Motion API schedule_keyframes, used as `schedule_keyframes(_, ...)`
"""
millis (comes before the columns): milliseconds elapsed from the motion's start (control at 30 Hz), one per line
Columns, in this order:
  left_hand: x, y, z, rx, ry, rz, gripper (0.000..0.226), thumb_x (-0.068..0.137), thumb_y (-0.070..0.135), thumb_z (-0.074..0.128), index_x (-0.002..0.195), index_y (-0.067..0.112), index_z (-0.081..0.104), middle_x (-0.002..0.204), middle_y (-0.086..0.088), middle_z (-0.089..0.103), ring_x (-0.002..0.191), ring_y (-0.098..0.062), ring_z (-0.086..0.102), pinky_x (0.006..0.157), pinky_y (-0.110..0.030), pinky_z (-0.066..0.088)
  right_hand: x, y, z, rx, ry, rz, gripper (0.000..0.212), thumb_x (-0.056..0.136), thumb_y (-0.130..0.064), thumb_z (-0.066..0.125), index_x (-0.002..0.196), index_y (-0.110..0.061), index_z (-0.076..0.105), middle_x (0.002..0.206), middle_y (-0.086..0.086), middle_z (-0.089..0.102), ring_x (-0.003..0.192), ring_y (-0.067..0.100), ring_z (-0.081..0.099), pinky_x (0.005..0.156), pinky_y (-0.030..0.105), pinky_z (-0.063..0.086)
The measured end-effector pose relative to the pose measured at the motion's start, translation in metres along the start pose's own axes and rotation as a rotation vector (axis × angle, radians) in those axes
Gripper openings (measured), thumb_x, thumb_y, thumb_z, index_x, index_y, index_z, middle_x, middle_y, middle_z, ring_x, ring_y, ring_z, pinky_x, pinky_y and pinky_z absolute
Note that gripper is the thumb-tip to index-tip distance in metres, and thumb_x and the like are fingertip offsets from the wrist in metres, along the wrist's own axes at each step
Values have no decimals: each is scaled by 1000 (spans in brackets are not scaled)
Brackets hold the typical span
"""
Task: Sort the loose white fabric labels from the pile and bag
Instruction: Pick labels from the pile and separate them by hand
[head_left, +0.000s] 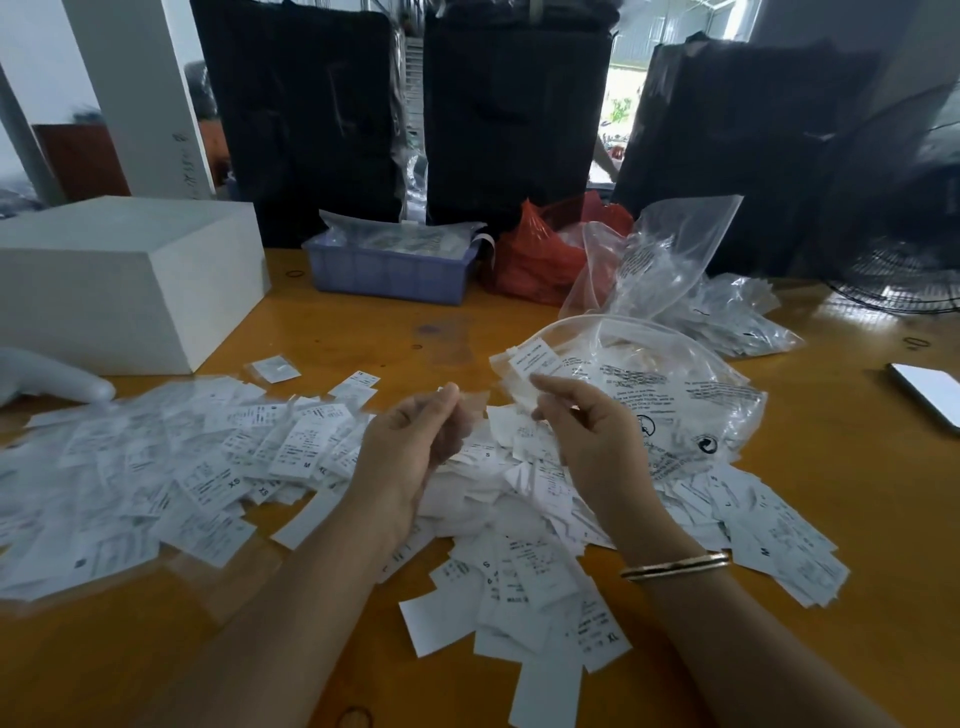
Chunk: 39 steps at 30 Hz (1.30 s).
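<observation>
The pile of white labels (363, 483) sprawls nearest across the table (208, 649); the clear bag (675, 395) lies right; left hand (415, 441) and right hand (587, 421), held apart, each pinch something small; best read sizes first.

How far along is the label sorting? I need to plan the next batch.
Early. No sorted stacks show. The right hand pinches a label by the clear printed bag; the left hand seems to pinch something small. A wide pile of loose labels still covers the table.
</observation>
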<state>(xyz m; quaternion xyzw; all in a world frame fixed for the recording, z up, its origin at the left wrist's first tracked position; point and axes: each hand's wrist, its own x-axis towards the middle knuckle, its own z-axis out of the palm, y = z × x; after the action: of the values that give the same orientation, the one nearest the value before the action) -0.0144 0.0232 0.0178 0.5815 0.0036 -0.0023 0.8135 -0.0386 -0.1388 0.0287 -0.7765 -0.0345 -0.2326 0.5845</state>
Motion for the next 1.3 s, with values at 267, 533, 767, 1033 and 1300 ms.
schedule_keyframes(267,5,2,-6,6,112,72,25,64,49,66,61,26,74,71,4,73,66,-5,68,63,-20,49,-7,-7,2,191,-88,35,21,95,-7,49,103,-23,58,74,3,70,44,10,36,39,20,28)
schedule_keyframes(533,5,2,-7,218,157,315,33,81,46,62,77,14,68,70,8,72,62,-1,67,51,-7,46,-5,-6,3,536,-233,279,27,96,-2,43,101,-12,67,56,8,60,42,8,33,42,16,24)
schedule_keyframes(767,1,7,-8,334,120,477,28,75,47,59,82,21,64,72,18,70,65,1,67,55,-6,47,-3,-7,-1,686,-337,404,29,93,1,41,108,-8,64,49,6,54,34,6,35,51,26,13)
schedule_keyframes(1033,1,6,-10,356,80,530,25,76,46,60,80,22,63,71,15,71,65,-2,67,57,-10,50,-4,-7,0,652,-360,431,28,94,0,41,110,-5,64,51,8,55,33,7,30,55,29,13)
schedule_keyframes(1300,2,2,-10,376,36,513,22,75,43,62,81,22,63,74,15,71,68,-1,67,60,-12,51,-6,-10,1,593,-461,446,29,92,7,40,108,-2,62,47,3,54,37,8,48,38,13,31)
